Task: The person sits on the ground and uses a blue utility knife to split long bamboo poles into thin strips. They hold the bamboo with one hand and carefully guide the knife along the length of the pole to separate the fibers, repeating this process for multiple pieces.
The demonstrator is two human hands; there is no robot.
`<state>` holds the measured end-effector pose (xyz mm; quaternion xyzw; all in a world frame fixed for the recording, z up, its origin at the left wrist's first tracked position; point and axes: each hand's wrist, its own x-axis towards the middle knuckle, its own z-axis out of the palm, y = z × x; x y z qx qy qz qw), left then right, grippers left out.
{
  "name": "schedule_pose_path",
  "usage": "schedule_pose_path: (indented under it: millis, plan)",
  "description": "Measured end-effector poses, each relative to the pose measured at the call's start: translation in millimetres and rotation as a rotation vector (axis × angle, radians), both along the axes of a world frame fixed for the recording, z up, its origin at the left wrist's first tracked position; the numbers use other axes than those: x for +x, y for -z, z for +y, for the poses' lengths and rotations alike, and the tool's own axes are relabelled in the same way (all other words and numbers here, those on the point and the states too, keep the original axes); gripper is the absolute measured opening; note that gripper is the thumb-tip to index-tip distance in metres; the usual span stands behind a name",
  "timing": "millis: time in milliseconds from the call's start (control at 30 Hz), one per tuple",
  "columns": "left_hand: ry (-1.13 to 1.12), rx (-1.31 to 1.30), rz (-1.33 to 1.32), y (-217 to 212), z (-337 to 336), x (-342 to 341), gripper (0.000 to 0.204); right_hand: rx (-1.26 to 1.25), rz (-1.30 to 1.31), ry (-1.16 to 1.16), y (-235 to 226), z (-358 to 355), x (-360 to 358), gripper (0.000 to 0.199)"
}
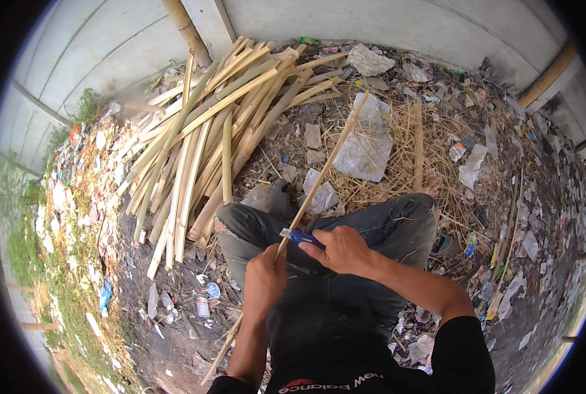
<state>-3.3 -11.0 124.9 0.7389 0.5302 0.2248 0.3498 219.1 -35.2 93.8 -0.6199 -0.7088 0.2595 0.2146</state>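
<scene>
A long thin bamboo strip (326, 174) runs slantwise across my lap, from the ground beyond my knees down past my left forearm. My left hand (265, 279) is closed around it near its middle. A blue-handled utility knife (304, 237) is gripped in my right hand (343, 250), just above and to the right of the left hand. Its short metal blade lies against the strip or very near it; actual contact is too small to tell. Both hands are over my crossed legs in dark jeans (398, 226).
Split bamboo lengths (227, 125) lie heaped at the far left. Bamboo shavings (349, 194) and a pale crumpled sheet (365, 151) lie beyond my knees. A rock (370, 60) sits near the grey panel wall (398, 23). Litter covers much of the ground; weeds (23, 240) grow at left.
</scene>
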Motion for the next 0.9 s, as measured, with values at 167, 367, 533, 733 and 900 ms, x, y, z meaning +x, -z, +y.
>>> schedule_pose_path:
  millis: [167,367,533,733,900]
  plan:
    - [0.004,-0.042,0.057,-8.8,-6.4,-22.7,0.011,0.093,-0.056,0.498,21.6,64.0,93.1,0.061]
    - [0.065,-0.025,-0.003,2.9,-23.7,-62.4,0.018,0.157,0.197,1.000,61.3,60.3,280.1,0.064]
    - [0.031,-0.044,-0.006,6.9,-16.0,-27.5,0.018,0.298,0.297,0.618,29.2,38.6,160.9,0.057]
    - [0.029,0.029,-0.057,0.7,-4.4,-4.4,0.015,-0.023,0.028,0.059,-10.7,-0.4,25.7,0.057]
    - [0.042,-0.004,0.018,5.0,-11.7,-26.9,0.018,0.029,0.043,0.431,6.5,43.5,87.6,0.060]
